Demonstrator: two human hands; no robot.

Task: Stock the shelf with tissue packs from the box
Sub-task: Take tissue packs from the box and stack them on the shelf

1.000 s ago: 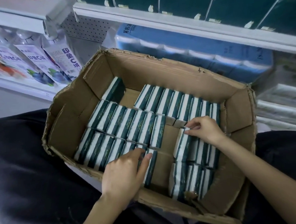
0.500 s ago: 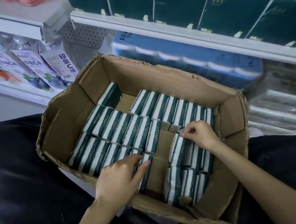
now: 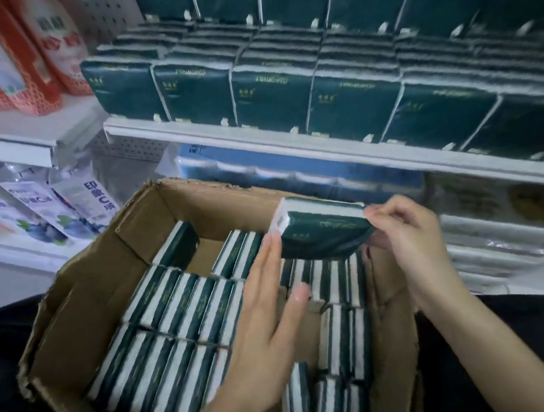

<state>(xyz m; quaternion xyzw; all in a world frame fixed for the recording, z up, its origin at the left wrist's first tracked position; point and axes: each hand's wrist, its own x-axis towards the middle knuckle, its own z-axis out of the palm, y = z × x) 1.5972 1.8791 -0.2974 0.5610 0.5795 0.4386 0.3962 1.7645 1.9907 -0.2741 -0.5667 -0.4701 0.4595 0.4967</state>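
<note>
I hold one tissue pack (image 3: 319,231) clear above the far right corner of the box (image 3: 76,324). My right hand (image 3: 413,235) pinches its right end between thumb and curled fingers, a hold by the end that I judge leaves the long green face free to slide in beside the stocked packs (image 3: 274,106) along the front edge of the shelf (image 3: 292,150). My left hand (image 3: 269,332) is flat with straight fingers, gripping nothing, its fingertips just touching the pack's lower left edge above the rows of packs (image 3: 181,314) standing on edge in the box — likely steadying the lift and keeping the neighbours down.
</note>
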